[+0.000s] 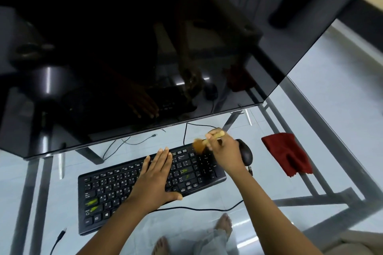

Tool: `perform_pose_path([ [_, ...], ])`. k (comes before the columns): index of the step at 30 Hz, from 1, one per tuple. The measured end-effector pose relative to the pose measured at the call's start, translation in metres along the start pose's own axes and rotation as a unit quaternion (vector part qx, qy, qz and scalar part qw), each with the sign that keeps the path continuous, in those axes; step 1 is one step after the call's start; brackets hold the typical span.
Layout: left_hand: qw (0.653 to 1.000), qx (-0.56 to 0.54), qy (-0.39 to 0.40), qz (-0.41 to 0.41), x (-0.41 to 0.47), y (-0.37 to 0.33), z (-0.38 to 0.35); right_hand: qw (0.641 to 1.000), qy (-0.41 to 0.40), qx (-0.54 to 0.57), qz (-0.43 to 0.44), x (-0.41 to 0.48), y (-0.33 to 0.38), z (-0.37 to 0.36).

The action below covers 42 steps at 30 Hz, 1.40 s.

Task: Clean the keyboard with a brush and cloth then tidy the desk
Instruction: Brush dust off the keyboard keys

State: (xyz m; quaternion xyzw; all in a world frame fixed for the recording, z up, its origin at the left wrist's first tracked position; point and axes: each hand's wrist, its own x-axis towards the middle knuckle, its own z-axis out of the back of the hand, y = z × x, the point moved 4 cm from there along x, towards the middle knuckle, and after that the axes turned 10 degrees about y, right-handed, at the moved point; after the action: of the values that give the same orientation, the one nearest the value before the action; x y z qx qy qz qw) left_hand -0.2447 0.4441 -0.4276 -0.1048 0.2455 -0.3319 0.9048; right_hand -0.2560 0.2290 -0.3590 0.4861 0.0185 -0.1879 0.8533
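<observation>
A black keyboard (116, 188) lies slanted on the glass desk (331, 130), with green marks on a few keys. My left hand (157, 174) rests flat on its middle, fingers spread. My right hand (224, 151) grips a small brush (200, 144) by its pale wooden handle, and the orange-brown bristles touch the keyboard's top right corner by the number pad. A red cloth (287, 154) lies crumpled on the glass to the right, away from both hands.
A black mouse (245, 153) sits just right of my right hand, partly hidden by it. A large dark monitor (145, 47) overhangs the back of the desk. Loose cables (199, 208) run around the keyboard. My bare feet show through the glass below.
</observation>
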Motion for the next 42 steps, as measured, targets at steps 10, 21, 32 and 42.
perform_pose_path([
  [10, 1.0, -0.006, -0.005, -0.002, 0.001, 0.0, -0.001, 0.997, -0.073, -0.034, -0.011, -0.008, -0.007, 0.02],
  [21, 1.0, -0.01, -0.001, -0.004, 0.001, 0.0, 0.0, 0.999, 0.043, 0.005, 0.024, -0.036, -0.022, 0.018],
  [32, 1.0, -0.007, 0.001, -0.005, 0.001, 0.001, 0.0, 0.995, -0.06, -0.082, 0.019, -0.061, -0.039, 0.025],
  [42, 1.0, 0.008, 0.011, -0.003, 0.0, -0.002, 0.003, 0.996, -0.089, 0.025, 0.014, -0.052, -0.027, 0.03],
])
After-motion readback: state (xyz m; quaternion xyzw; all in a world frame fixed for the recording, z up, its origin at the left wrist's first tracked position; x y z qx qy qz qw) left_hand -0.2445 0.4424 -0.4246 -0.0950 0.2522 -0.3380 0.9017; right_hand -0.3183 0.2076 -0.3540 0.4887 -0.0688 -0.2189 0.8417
